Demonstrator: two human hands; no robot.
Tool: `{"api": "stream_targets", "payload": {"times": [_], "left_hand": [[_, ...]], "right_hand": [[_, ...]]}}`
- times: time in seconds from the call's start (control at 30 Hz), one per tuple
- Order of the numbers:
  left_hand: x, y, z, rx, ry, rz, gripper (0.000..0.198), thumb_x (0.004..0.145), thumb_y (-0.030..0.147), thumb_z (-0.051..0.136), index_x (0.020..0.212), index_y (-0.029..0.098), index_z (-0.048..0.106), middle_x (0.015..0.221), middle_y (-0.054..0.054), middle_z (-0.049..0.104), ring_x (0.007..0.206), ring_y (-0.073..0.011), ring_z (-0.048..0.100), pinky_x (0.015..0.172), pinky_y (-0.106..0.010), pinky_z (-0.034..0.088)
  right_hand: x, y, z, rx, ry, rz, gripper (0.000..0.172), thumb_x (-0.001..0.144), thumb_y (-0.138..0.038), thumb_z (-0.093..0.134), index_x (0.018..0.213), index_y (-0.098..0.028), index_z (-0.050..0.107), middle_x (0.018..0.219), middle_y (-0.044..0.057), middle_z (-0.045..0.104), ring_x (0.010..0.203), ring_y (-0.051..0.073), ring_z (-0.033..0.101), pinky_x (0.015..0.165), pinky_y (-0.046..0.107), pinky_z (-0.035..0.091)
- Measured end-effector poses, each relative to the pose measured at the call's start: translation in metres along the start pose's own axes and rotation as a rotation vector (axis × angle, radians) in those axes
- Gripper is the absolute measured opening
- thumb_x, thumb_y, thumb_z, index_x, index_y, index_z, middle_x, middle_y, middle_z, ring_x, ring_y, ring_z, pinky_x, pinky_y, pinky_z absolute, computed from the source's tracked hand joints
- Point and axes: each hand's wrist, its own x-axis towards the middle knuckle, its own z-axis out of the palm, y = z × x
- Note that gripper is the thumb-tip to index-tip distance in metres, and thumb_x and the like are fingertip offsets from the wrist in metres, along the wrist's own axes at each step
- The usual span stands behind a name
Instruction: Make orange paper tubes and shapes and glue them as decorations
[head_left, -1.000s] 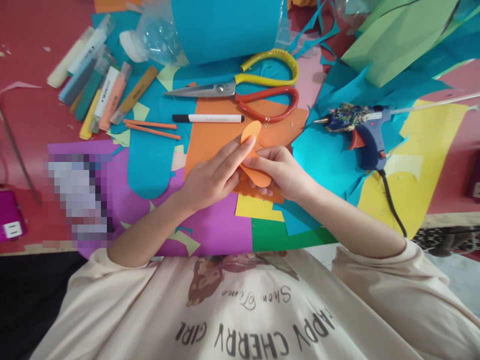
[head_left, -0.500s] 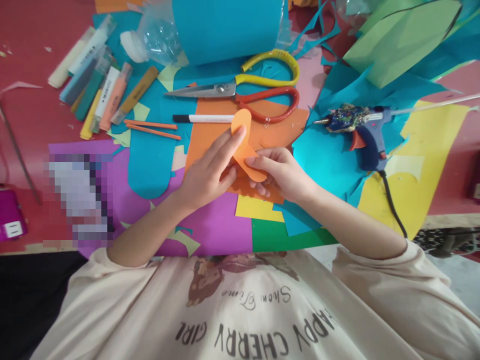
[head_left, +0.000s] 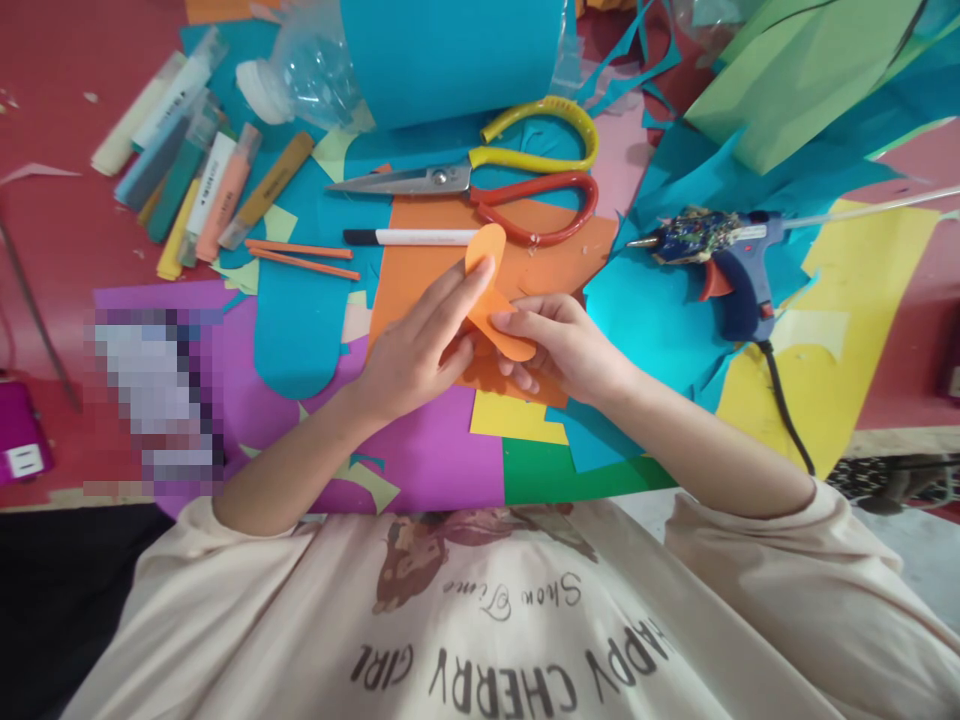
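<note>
Between my two hands is an orange paper cutout (head_left: 491, 300) with rounded ends, held above an orange sheet (head_left: 420, 280). My left hand (head_left: 420, 345) is closed on its upper left part, the fingers lying along the paper. My right hand (head_left: 566, 345) pinches the lower right end between thumb and fingers. Just beyond the cutout lies a black-capped white pen (head_left: 412, 237), its right end hidden behind the paper. Farther off, scissors (head_left: 450, 180) with one yellow and one red handle lie with blades apart.
A blue glue gun (head_left: 739, 270) with its cord lies at right on blue and yellow paper. Several markers (head_left: 202, 180) sit at upper left, near two thin orange sticks (head_left: 304, 257). A plastic bottle (head_left: 315, 75) wrapped in blue paper lies at the back. Paper scraps cover the red table (head_left: 45, 230).
Almost nothing differs. The cutout's upper end has tilted or shifted very slightly to the right, and both hands keep their hold. The view has moved a touch.
</note>
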Motion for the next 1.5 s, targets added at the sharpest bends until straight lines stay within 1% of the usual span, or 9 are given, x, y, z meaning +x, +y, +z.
{"api": "stream_targets", "payload": {"times": [0.23,0.37,0.47,0.57,0.67,0.77,1.03,1.23,1.5], "left_hand": [[0.001,0.002,-0.002,-0.066,0.016,-0.071,0.048,0.095,0.033,0.042,0.142,0.029,0.036,0.144,-0.010,0.048,0.128,-0.0279,0.055,0.084,-0.032,0.060],[0.002,0.001,-0.002,-0.228,0.187,-0.196,0.041,0.097,0.044,0.039,0.136,0.030,0.037,0.140,-0.011,0.050,0.114,-0.0247,0.064,0.081,-0.036,0.060],[0.008,0.002,-0.005,-0.351,0.285,-0.308,0.029,0.098,0.044,0.040,0.120,0.028,0.049,0.118,-0.007,0.064,0.099,-0.0183,0.069,0.077,-0.032,0.059],[0.014,0.003,-0.009,-0.385,0.239,-0.323,0.024,0.096,0.043,0.047,0.100,0.024,0.061,0.099,-0.003,0.071,0.092,-0.0153,0.069,0.080,-0.029,0.057],[0.016,0.006,-0.012,-0.346,0.178,-0.324,0.026,0.092,0.045,0.054,0.095,0.022,0.066,0.098,-0.003,0.073,0.093,-0.0155,0.069,0.084,-0.029,0.056],[0.015,0.007,-0.014,-0.298,0.154,-0.259,0.023,0.091,0.042,0.058,0.094,0.022,0.070,0.097,-0.003,0.074,0.093,-0.0153,0.069,0.085,-0.029,0.055],[0.014,0.007,-0.015,-0.185,0.087,-0.154,0.020,0.091,0.037,0.058,0.096,0.022,0.071,0.096,-0.003,0.076,0.090,-0.0157,0.069,0.084,-0.030,0.054],[0.014,0.008,-0.014,-0.227,0.100,-0.157,0.016,0.090,0.034,0.060,0.092,0.022,0.071,0.095,-0.002,0.076,0.089,-0.0143,0.070,0.084,-0.028,0.055],[0.013,0.007,-0.014,-0.217,0.067,-0.195,0.025,0.090,0.044,0.059,0.091,0.022,0.071,0.091,-0.002,0.076,0.086,-0.0155,0.070,0.082,-0.030,0.054]], "right_hand": [[0.000,-0.001,0.000,-0.089,0.036,-0.051,0.034,0.073,-0.042,0.076,0.064,-0.014,0.059,0.050,-0.002,0.062,0.034,0.007,0.051,0.030,0.017,0.038],[-0.002,-0.005,0.000,-0.296,0.114,-0.163,0.037,0.078,-0.047,0.070,0.065,-0.016,0.055,0.053,-0.003,0.058,0.037,0.006,0.049,0.034,0.018,0.035],[-0.005,-0.006,-0.001,-0.546,0.171,-0.284,0.042,0.084,-0.049,0.063,0.060,-0.019,0.045,0.053,-0.004,0.048,0.042,0.005,0.044,0.039,0.019,0.032],[-0.006,-0.005,-0.003,-0.901,0.215,-0.468,0.040,0.088,-0.039,0.058,0.059,-0.020,0.037,0.053,-0.006,0.037,0.048,0.005,0.034,0.046,0.020,0.028],[-0.006,-0.002,-0.006,-1.199,0.233,-0.624,0.030,0.089,-0.029,0.053,0.063,-0.019,0.041,0.057,-0.004,0.039,0.051,0.006,0.031,0.049,0.022,0.025],[-0.006,0.001,-0.008,-1.356,0.228,-0.696,0.025,0.089,-0.027,0.048,0.066,-0.018,0.047,0.059,-0.003,0.042,0.052,0.007,0.032,0.050,0.022,0.025],[-0.005,0.007,-0.011,-1.468,0.211,-0.741,0.025,0.092,-0.025,0.042,0.073,-0.017,0.056,0.063,0.000,0.051,0.052,0.009,0.038,0.052,0.023,0.027],[-0.007,0.005,-0.011,-1.488,0.175,-0.806,0.028,0.094,-0.025,0.041,0.073,-0.016,0.058,0.063,0.001,0.053,0.052,0.009,0.041,0.051,0.023,0.029],[-0.008,0.007,-0.012,-1.558,0.142,-0.823,0.036,0.098,-0.026,0.034,0.075,-0.016,0.060,0.066,0.002,0.056,0.056,0.009,0.046,0.053,0.022,0.032]]}}
